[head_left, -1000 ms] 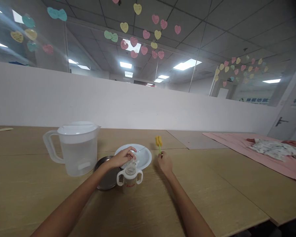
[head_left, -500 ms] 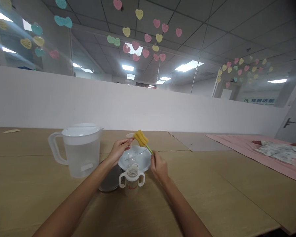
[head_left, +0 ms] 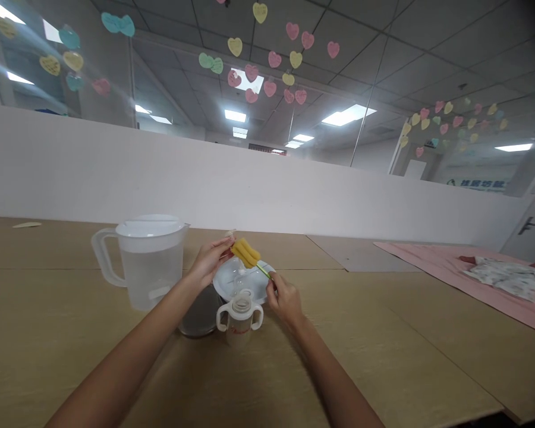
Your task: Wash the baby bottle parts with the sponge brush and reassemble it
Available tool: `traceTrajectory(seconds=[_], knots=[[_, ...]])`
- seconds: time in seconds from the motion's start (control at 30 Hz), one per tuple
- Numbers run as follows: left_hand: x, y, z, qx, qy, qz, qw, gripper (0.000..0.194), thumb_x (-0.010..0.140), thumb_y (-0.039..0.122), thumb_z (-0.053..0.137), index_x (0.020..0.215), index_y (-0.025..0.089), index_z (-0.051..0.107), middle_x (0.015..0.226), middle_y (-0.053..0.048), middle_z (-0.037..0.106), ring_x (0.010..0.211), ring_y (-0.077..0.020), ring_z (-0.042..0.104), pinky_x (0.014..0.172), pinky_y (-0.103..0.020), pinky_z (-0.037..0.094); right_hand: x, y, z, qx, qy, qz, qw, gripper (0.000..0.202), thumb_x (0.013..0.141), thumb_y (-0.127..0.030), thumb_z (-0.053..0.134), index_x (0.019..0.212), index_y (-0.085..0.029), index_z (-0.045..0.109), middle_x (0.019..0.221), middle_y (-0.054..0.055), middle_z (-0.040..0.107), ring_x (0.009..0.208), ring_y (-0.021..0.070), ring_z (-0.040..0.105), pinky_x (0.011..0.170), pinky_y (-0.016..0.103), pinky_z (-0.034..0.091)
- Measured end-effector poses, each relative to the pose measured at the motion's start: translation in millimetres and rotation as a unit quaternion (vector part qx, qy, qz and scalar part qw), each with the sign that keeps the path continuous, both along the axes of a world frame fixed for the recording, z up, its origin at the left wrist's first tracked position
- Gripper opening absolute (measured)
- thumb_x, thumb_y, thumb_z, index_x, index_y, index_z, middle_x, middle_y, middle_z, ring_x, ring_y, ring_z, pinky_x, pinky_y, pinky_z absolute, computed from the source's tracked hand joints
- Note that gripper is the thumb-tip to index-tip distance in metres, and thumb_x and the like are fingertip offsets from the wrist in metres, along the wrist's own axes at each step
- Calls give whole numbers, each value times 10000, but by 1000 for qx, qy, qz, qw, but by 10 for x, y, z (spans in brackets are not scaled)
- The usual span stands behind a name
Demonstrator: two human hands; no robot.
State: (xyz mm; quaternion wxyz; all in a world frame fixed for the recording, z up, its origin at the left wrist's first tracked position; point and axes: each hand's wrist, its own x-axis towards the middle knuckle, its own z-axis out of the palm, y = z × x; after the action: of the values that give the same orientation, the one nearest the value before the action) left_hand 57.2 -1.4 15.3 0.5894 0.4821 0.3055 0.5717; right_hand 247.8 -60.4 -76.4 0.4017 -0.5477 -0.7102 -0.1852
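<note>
Right hand (head_left: pixel 286 299): fingers closed on sponge brush (head_left: pixel 246 252). Left hand (head_left: pixel 209 263): fingers pinch small clear piece (head_left: pixel 230 233), brush head beside fingertips. Handled bottle (head_left: pixel 240 324) below fingers.

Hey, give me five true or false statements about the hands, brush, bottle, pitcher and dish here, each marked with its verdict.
1. The right hand holds the brush by its green handle. True.
2. The pitcher stands left of the two-handled bottle in the picture. True.
3. A lid covers the bottle's neck. False: the neck is uncovered.
4. The left hand grips the pitcher's handle. False: it holds a small clear piece beside the brush's yellow head.
5. The white dish sits behind the bottle. True.
</note>
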Motion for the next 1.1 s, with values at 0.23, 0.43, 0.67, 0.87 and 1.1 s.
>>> traceTrajectory(seconds=[0.23, 0.43, 0.67, 0.87, 1.1], knots=[[-23, -43, 62, 2, -16, -40, 999, 261, 702, 271, 655, 947, 181, 661, 992, -45, 632, 809, -105, 560, 705, -194, 432, 92, 8, 20, -10, -67, -5, 998, 343, 828, -218, 348, 1002, -151, 635, 682, 52, 629, 582, 118, 554, 576, 195, 390], [14, -71, 18, 80, 32, -27, 996, 307, 678, 354, 659, 910, 153, 668, 989, -54, 634, 864, -134, 548, 791, -239, 388, 242, 18, 24, -3, -60, -8, 998, 340, 821, -228, 359, 979, -148, 649, 681, 56, 630, 594, 119, 557, 602, 202, 407], [56, -146, 15, 81, 55, -96, 991, 216, 726, 314, 628, 855, 145, 663, 810, -31, 626, 750, -120, 555, 761, -268, 420, 228, -28, 29, 94, 31, -8, 995, 372, 849, -229, 321, 1043, -138, 625, 705, 63, 628, 562, 100, 534, 571, 195, 413], [32, -93, 33, -4, -50, -133, 990, 177, 767, 201, 591, 927, 159, 652, 933, -47, 628, 794, -113, 569, 692, -218, 450, 198, -3, -7, 70, -56, -17, 996, 356, 843, -246, 363, 1044, -164, 646, 615, 36, 600, 530, 95, 515, 556, 189, 387], [16, -55, 71, -39, -122, -141, 982, 118, 813, 125, 513, 810, 136, 630, 828, -34, 638, 842, -109, 599, 770, -205, 448, 202, 7, 4, 33, -79, -15, 996, 347, 825, -252, 385, 1027, -170, 655, 616, 38, 592, 561, 102, 528, 571, 191, 372]])
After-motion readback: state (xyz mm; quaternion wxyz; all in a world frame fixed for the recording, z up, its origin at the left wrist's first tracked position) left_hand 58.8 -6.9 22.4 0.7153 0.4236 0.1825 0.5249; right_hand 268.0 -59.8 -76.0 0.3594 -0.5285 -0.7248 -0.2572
